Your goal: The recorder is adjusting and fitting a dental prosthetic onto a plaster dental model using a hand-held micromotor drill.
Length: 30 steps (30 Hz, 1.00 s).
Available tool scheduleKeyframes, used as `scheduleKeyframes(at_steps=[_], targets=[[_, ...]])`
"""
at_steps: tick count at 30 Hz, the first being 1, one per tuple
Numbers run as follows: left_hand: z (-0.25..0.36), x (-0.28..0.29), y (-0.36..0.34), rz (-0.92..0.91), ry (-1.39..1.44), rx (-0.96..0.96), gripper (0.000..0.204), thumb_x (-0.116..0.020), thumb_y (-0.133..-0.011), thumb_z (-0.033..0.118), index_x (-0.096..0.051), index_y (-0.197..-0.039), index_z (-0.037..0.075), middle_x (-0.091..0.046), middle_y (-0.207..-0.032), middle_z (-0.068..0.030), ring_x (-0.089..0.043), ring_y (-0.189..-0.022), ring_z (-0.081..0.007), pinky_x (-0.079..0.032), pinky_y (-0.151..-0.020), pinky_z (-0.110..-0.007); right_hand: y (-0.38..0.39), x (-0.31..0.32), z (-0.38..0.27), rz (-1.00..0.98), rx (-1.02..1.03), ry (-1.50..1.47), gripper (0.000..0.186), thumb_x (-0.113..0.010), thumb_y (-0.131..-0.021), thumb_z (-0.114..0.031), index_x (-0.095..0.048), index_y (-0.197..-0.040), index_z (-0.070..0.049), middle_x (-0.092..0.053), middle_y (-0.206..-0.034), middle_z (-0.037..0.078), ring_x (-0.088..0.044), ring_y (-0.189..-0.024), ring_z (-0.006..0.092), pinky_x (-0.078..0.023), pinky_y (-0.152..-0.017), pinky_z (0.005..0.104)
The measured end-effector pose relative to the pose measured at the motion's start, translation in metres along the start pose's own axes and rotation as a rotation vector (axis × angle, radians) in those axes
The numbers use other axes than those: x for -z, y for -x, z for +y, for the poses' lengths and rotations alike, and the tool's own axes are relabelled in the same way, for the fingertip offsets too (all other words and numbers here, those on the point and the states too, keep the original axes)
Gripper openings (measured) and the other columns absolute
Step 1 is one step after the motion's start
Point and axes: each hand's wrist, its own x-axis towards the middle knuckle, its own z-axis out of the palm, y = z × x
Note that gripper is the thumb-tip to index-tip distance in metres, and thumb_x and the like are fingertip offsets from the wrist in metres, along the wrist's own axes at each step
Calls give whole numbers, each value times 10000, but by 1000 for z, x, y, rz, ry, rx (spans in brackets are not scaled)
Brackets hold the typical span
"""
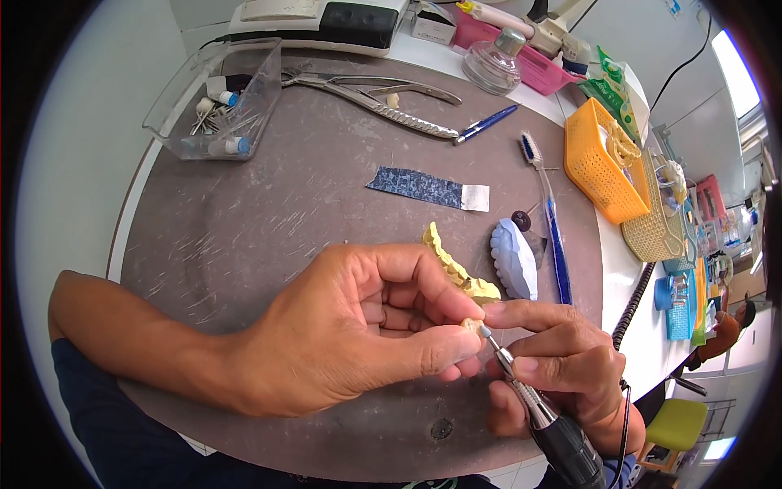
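Note:
Between thumb and forefinger, my left hand [358, 326] pinches a small tooth-coloured dental crown [471, 324]. My right hand [562, 359] grips a dental handpiece [533, 403] with a metal nose and black body, held like a pen. Its small grey tip meets the crown's right side or sits very close to it. Just beyond my fingers lies a yellow plaster dental model [460, 269], partly covered by my left hand. To its right rests a pale blue dental model [515, 259].
A blue toothbrush [556, 228] lies right of the models. Farther off are articulating paper [423, 187], a blue pen [487, 125], metal calipers [383, 102] and a clear bin [216, 106] of burs. An orange basket [599, 163] and glass bottle [493, 65] line the far right edge.

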Motion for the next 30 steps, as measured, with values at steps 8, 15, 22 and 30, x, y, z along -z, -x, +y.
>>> scheduleKeyframes(at_steps=[8,15,22,30], targets=[[-1,-1,1,14,10,2,160,-654,-883,-11,-563,-1015,-18,-655,-994,-131,-683,-899,-161,-575,-806,-260,1,1,2,-10,17,6,384,-826,-712,-24,-528,-953,-37,-631,-796,91,-698,-962,347,-598,-696,337],[-4,0,0,41,-67,-54,204,-661,-861,-50,-560,-1035,-15,-626,-1038,-100,-635,-981,-129,-536,-891,-261,2,1,2,28,5,8,389,-830,-707,-32,-520,-942,-32,-631,-793,95,-698,-950,364,-602,-683,350],[-1,-1,0,22,-67,-24,211,-663,-861,-50,-582,-1054,-25,-618,-1058,-92,-621,-995,-115,-523,-907,-254,0,-1,3,46,63,29,389,-838,-701,-36,-541,-951,-23,-650,-786,95,-701,-937,362,-601,-710,353],[0,-3,-1,26,-75,-13,198,-674,-863,-36,-603,-1048,-34,-646,-1035,-115,-650,-961,-130,-544,-886,-258,-1,-2,3,55,84,61,368,-840,-703,-36,-562,-944,-13,-660,-790,102,-703,-919,357,-605,-729,364]])
